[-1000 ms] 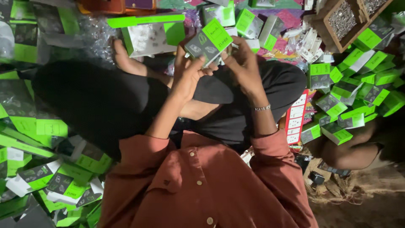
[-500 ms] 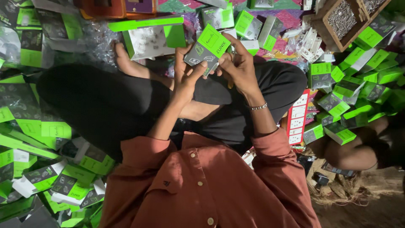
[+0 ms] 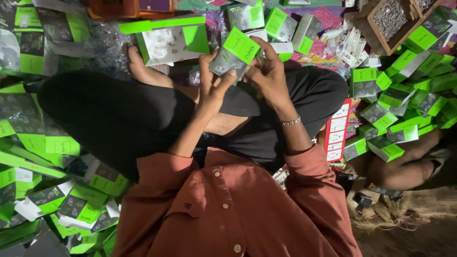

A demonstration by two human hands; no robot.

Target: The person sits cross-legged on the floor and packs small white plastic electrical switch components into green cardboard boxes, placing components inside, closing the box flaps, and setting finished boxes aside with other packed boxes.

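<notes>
From the head view, the left hand (image 3: 214,88) and right hand (image 3: 269,76) both clasp a small green-and-grey box (image 3: 234,56) above the person's crossed legs — its green flap raised — with similar boxes (image 3: 381,109) heaped all around.

Small carton box (image 3: 234,56): grey body with pale printed graphics, bright green end flap. Flap open, tilted up toward far right, green face showing. Box held off floor above crossed legs, centre of scene, tipped at slant, long side running near-left to far-right. Left hand (image 3: 213,88) clasps near-left side, thumb laid across grey face. Right hand (image 3: 269,76) grips right side, fingers curled over green flap edge. Contents not visible.
</notes>
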